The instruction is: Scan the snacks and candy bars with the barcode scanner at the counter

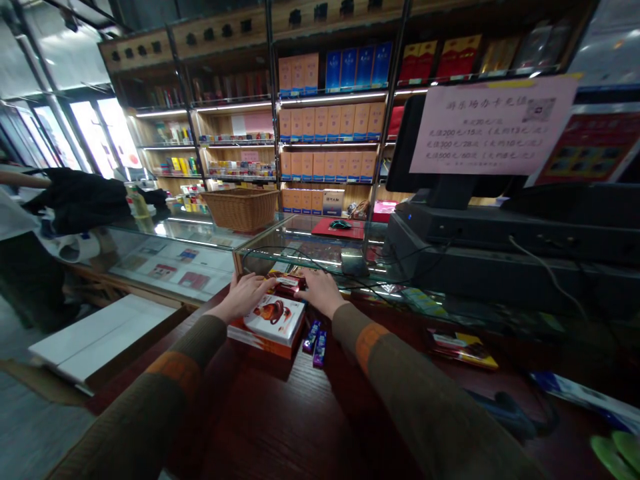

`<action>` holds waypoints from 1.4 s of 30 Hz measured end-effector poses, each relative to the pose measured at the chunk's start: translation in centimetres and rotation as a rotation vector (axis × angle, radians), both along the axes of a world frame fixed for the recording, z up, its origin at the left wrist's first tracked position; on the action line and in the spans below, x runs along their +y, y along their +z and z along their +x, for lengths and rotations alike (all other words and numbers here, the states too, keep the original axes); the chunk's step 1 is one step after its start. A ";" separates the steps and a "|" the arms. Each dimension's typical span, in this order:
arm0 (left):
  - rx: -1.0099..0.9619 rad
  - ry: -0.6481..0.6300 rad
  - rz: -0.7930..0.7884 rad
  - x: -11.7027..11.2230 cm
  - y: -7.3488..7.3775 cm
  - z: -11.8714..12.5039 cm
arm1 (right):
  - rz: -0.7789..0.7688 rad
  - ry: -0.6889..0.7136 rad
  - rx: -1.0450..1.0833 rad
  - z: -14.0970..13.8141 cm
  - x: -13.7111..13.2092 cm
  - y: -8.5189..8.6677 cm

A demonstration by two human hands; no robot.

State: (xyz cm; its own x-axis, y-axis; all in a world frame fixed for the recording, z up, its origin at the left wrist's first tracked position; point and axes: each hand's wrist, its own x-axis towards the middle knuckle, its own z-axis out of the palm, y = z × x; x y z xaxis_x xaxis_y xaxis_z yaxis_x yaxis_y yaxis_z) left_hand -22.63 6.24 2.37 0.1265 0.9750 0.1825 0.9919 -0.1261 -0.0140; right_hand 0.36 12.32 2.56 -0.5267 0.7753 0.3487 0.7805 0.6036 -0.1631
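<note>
A shiny dark red snack packet (289,285) lies between my two hands, behind a small stack of boxes. My right hand (321,291) has its thumb and fingers around the packet's right end. My left hand (247,295) rests at the other side, fingers spread and their tips by the packet's left end; what lies under them is partly hidden. Just in front is a flat white and orange box (277,318) with a brown picture, on top of a similar box. Two small purple wrapped bars (315,341) lie to the right of the stack on the dark red-brown counter (250,413).
Glass display cases (320,243) stand behind my hands, with a wicker basket (241,208) on top. A monitor with a pink notice (480,127) is at right. Yellow-brown packets (463,348) lie on the counter. A white board (107,337) is at left; boxed shelves (327,123) fill the back.
</note>
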 end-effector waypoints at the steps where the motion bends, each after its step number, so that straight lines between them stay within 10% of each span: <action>1: 0.002 0.000 -0.013 -0.1 0.2 0.0 | -0.004 -0.001 -0.006 -0.1 0.0 0.0; 42: 0.019 -0.003 -0.004 -0.8 0.9 1.5 | -0.001 -0.002 -0.063 2.0 -1.2 1.3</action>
State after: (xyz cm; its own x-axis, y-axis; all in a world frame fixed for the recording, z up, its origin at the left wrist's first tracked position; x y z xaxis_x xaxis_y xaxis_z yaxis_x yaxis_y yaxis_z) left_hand -21.10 5.42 3.30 0.1332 0.9753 0.1763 0.9910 -0.1296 -0.0321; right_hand 2.40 11.10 3.83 -0.5456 0.7768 0.3144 0.7906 0.6016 -0.1143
